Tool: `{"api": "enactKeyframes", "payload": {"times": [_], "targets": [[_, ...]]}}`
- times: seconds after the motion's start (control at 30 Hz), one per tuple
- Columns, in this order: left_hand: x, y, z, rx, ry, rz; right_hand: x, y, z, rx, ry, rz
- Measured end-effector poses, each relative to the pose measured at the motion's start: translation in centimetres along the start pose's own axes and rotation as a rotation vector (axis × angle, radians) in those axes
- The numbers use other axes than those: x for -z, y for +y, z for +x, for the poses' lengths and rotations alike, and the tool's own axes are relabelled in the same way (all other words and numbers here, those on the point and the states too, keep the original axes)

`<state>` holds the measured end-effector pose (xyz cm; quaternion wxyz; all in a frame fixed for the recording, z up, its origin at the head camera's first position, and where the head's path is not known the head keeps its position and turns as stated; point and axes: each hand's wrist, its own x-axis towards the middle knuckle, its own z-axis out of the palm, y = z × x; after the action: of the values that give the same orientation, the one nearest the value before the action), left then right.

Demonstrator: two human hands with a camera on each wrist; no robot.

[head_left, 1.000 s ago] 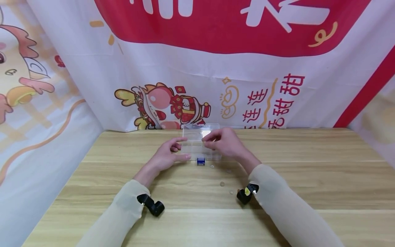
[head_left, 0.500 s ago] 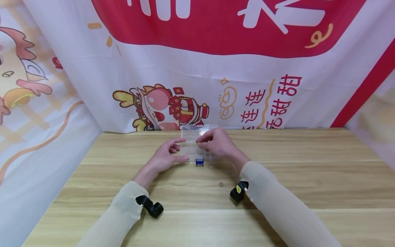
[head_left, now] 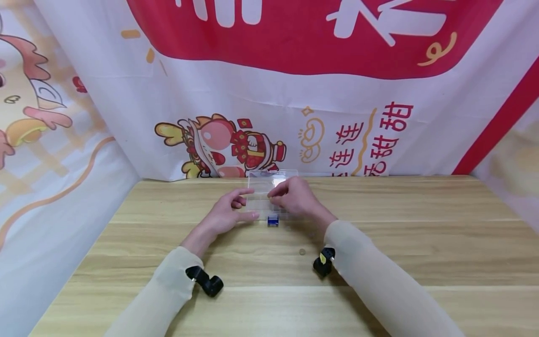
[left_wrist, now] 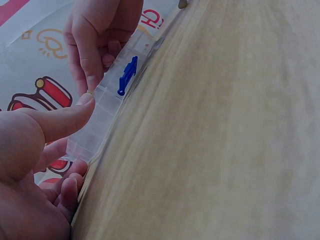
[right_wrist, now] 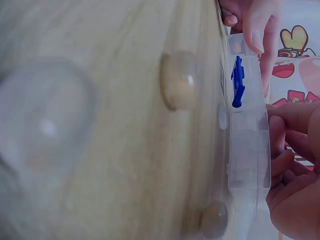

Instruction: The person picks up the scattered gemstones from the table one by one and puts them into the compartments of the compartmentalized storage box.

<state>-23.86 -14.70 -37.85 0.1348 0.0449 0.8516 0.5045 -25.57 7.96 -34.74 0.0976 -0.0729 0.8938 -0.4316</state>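
Note:
A clear plastic compartment box [head_left: 258, 207] lies near the back of the table, its see-through lid [head_left: 260, 179] raised at the rear. A blue latch [head_left: 273, 221] hangs at its front. My left hand [head_left: 227, 211] holds the box's left end, thumb at the front corner and fingers behind. Over the compartments, my right hand [head_left: 294, 196] pinches a tiny yellowish piece [left_wrist: 89, 92] between thumb and forefinger; its exact kind is too small to tell. Small rounded pebble-like pieces, one of them a tan stone [right_wrist: 182, 82], lie in front of the box.
The wooden table [head_left: 252, 309] meets a printed cloth backdrop [head_left: 236, 89] just behind the box. A greyish stone [head_left: 302, 252] sits near my right wrist. In the right wrist view, a large blurred clear piece [right_wrist: 47, 110] lies close to the camera.
My right hand has shifted left and slightly down over the box, its pinched fingertips now nearer the middle. My left hand keeps its place at the box's left end.

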Motion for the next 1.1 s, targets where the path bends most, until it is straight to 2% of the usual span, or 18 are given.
{"api": "enactKeyframes", "payload": {"times": [0.43,0.87,1.1], "targets": [[-0.02,-0.09,0.10,0.000,-0.002,0.000,0.15,0.16,0.37,-0.053,-0.038,0.006],[0.01,-0.02,0.10,0.004,0.004,0.002,0.19,0.06,0.19,-0.023,-0.049,-0.026],[-0.01,-0.06,0.11,0.001,0.010,0.001,0.26,-0.21,0.20,-0.043,-0.056,-0.047]]}}
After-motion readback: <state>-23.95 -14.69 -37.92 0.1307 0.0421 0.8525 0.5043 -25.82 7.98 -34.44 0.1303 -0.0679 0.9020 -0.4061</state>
